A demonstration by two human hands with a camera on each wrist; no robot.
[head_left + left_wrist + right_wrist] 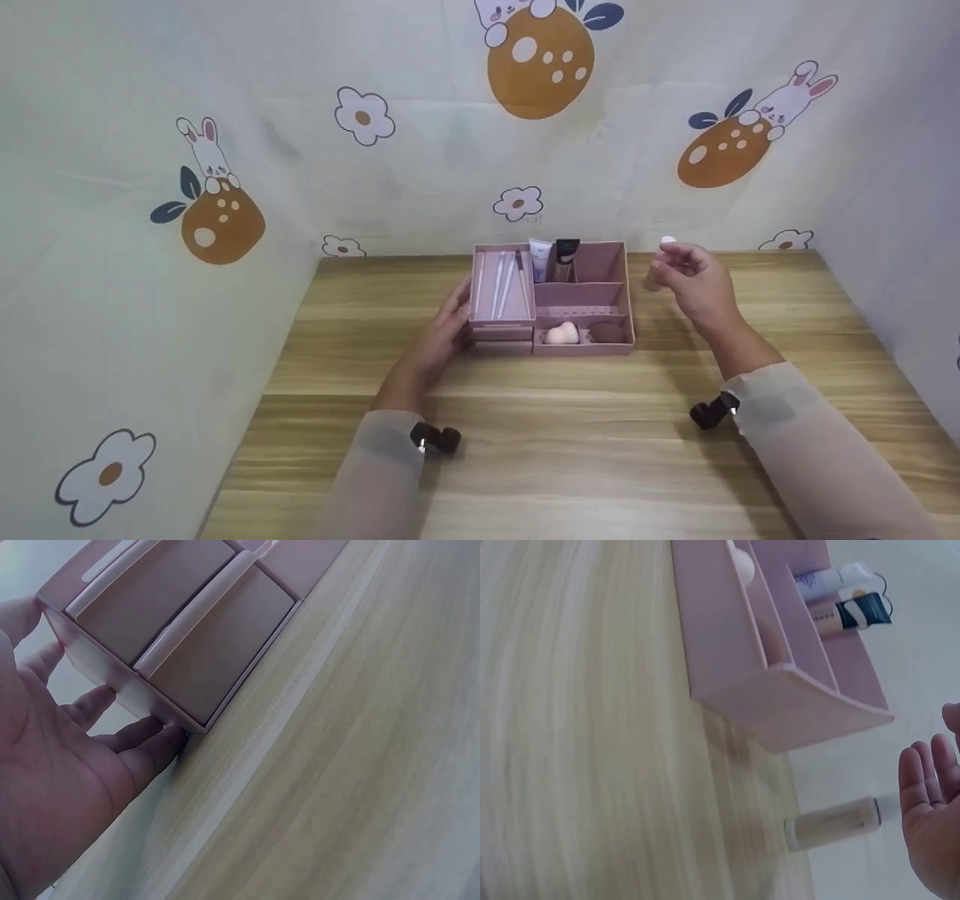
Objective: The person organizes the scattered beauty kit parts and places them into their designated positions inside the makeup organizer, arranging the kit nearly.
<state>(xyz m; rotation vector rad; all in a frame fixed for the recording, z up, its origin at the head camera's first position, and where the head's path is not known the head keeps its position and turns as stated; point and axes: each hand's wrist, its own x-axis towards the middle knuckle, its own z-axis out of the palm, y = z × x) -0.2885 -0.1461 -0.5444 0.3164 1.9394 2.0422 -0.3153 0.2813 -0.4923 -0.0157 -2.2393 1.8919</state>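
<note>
A pink cosmetics organizer (583, 349) stands on the wooden table, with drawers at its front left. My left hand (448, 328) rests against its left side; in the left wrist view the spread fingers (94, 705) touch the side wall. To the right of the organizer stands a beige bottle (831, 826) with a pale cap. Close by its top is my right hand (697, 286), its thumb and fingers apart in the right wrist view. Whether a fingertip touches the cap cannot be told.
Slim sticks and a brush (523, 271) lie in the organizer's top left tray. A white tube (540, 260) and a black-capped tube (565, 262) stand at the back. A pale sponge (562, 334) and a brown sponge (607, 332) sit in front. A patterned curtain (420, 180) rises behind.
</note>
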